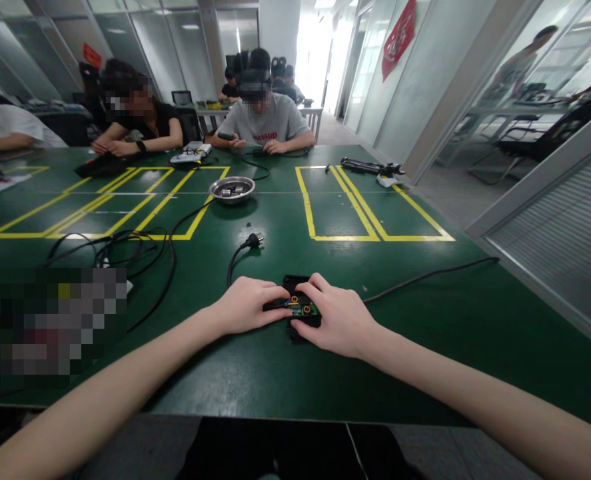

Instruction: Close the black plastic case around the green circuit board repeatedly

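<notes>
An opened black power adapter [295,337] lies on the green table in front of me, its green circuit board [301,311] with copper-wound coils facing up. My left hand [250,307] pinches the black cord [275,304] where it enters the adapter's left side. Curled over the right part of the casing, my right hand [339,317] grips it with thumb and fingers on opposite edges. A two-pin plug [253,241] lies just beyond my left hand. From the right side another black cable [430,272] runs off across the table.
A metal bowl [232,191] with small metal parts stands ahead. Coiled black cables [140,250] and a blurred-out item [58,327] lie left. Yellow tape outlines [345,238] mark the table. A black tool [370,166] lies far right. Across the table sits a person [262,113] holding a tool.
</notes>
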The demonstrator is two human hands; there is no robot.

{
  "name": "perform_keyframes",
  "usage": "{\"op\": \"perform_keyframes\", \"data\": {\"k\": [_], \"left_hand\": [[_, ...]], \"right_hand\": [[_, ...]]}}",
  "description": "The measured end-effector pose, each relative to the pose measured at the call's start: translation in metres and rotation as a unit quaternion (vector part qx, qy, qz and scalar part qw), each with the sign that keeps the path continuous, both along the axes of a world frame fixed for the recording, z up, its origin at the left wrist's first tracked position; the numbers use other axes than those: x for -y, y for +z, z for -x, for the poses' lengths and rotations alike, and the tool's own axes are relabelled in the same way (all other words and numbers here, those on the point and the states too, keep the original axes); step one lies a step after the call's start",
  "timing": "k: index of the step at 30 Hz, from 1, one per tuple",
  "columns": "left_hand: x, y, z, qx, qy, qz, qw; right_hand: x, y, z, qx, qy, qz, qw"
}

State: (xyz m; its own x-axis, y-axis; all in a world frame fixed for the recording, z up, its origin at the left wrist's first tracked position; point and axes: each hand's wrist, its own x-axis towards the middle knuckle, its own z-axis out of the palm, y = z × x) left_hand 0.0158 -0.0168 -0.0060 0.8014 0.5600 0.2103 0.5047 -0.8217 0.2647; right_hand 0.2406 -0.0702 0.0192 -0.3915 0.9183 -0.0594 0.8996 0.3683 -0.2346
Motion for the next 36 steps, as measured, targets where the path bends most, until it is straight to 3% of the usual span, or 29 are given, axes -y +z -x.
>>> {"op": "perform_keyframes", "data": {"k": [7,13,17,20,23,25,36], "left_hand": [[0.002,-0.003,0.001,0.03,-0.002,-0.075,0.997],[-0.001,-0.005,0.0,0.048,-0.023,-0.02,0.998],[-0.001,-0.003,0.0,0.037,-0.003,-0.01,0.999],[0.001,-0.001,0.0,0.028,0.007,-0.002,1.0],[0.003,0.0,0.0,0.031,0.006,0.008,0.999],[0.003,0.0,0.0,0.035,0.003,0.008,0.999],[-0.001,-0.003,0.002,0.045,0.005,0.016,0.999]], "right_hand": [[-0.002,-0.001,0.001,-0.011,0.0,0.001,1.0],[0.004,-0.004,0.008,0.0,-0.007,-0.039,0.999],[0.001,-0.002,-0.001,-0.039,0.011,-0.014,0.999],[-0.008,0.001,-0.022,-0.088,0.084,0.021,0.992],[-0.019,0.002,-0.044,-0.153,0.202,0.072,0.965],[-0.024,0.0,-0.052,-0.186,0.212,0.091,0.955],[-0.022,-0.021,-0.041,-0.1,0.215,-0.085,0.968]]}}
